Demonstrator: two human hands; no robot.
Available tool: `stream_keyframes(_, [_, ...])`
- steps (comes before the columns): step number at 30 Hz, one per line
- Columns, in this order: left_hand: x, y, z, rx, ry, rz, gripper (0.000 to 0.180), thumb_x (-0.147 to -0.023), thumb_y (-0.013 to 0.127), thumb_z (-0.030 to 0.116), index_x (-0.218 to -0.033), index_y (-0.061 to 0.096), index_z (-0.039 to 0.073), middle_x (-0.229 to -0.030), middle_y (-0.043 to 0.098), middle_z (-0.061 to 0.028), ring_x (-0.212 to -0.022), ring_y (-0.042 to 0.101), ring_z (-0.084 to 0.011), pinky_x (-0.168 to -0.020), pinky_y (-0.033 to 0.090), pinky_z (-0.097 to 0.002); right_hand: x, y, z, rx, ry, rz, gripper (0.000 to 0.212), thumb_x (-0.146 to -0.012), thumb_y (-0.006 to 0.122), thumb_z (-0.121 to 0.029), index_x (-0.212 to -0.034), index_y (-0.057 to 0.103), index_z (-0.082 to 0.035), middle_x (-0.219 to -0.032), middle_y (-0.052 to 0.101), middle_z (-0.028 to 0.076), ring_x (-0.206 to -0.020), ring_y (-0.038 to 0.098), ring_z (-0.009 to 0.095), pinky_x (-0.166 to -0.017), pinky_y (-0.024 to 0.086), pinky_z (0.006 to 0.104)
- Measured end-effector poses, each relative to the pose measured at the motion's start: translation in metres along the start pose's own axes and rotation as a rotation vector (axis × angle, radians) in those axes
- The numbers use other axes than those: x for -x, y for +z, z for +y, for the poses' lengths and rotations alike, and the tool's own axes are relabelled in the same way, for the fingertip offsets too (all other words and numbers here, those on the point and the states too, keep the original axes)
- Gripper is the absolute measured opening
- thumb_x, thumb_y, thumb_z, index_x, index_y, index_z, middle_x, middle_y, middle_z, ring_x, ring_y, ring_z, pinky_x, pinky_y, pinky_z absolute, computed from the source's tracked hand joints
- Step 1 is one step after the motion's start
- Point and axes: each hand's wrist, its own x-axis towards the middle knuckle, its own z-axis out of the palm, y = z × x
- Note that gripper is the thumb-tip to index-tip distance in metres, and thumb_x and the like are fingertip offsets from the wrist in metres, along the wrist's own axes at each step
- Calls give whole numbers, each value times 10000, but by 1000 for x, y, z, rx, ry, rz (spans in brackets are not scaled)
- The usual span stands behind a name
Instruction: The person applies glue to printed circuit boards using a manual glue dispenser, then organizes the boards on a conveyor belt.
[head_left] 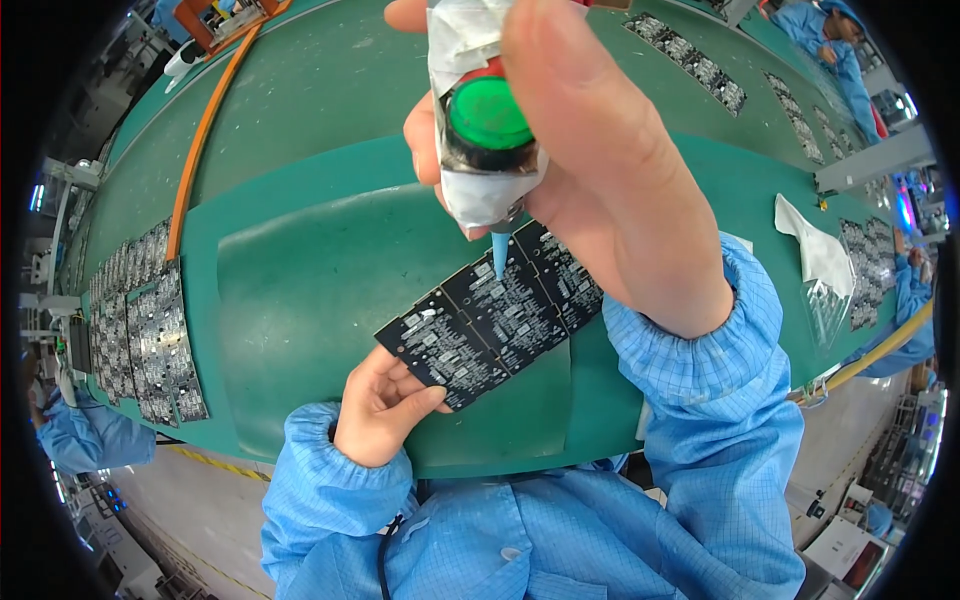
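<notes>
In the head view, the near-left end of a black circuit-board panel (500,318) is pinched between the thumb and fingers of the left hand (385,408), over a green mat (300,310) on the desk (330,110). A white-wrapped tool (490,150) with a round green end is gripped by the curled right hand (620,170), its blue tip (500,258) pointed down at the panel's middle section; whether they touch cannot be told.

Bright, with heavy fisheye edge distortion.
</notes>
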Motion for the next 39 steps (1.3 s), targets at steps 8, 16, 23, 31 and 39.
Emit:
stream_keyframes(8, [7, -1, 2, -15, -19, 17, 445, -758, 478, -118, -1179, 370, -23, -1006, 562, -115, -852, 569, -179, -709, 468, -269, 4, 0, 1, -20, -2, 16, 453, -861, 431, -348, -1162, 374, -15, -875, 517, 36, -729, 488, 84, -617, 408, 234])
stream_keyframes(16, [6, -1, 2, 6, -7, -9, 454, -756, 464, -131, -1186, 364, -26, -1022, 555, -124, -877, 566, -192, -735, 467, -281, 1, 1, 3, -39, -4, 27, 454, -861, 429, -351, -1161, 377, -15, -877, 517, 38, -733, 489, 86, -623, 409, 236])
stream_keyframes(23, [7, 0, 3, 9, -3, -7, 454, -759, 466, -127, -1189, 359, -29, -1024, 551, -130, -878, 565, -191, -734, 472, -284, -5, -5, 4, -57, -13, 38, 455, -861, 428, -354, -1160, 379, -15, -879, 517, 40, -737, 490, 88, -628, 409, 238])
stream_keyframes(31, [28, -21, 4, 12, -47, 84, 471, -732, 453, -137, -1181, 364, -28, -1021, 553, -136, -879, 570, -195, -699, 489, -279, -10, -12, 3, -85, -20, 63, 456, -861, 427, -357, -1159, 382, -15, -882, 517, 42, -742, 491, 90, -633, 410, 241])
stream_keyframes(39, [43, -33, 1, -12, -60, 120, 467, -736, 505, -109, -1175, 370, -33, -1000, 564, -139, -849, 580, -193, -684, 500, -276, -4, -7, 5, -108, -22, 78, 457, -861, 425, -360, -1158, 385, -15, -884, 518, 44, -746, 493, 93, -638, 410, 243])
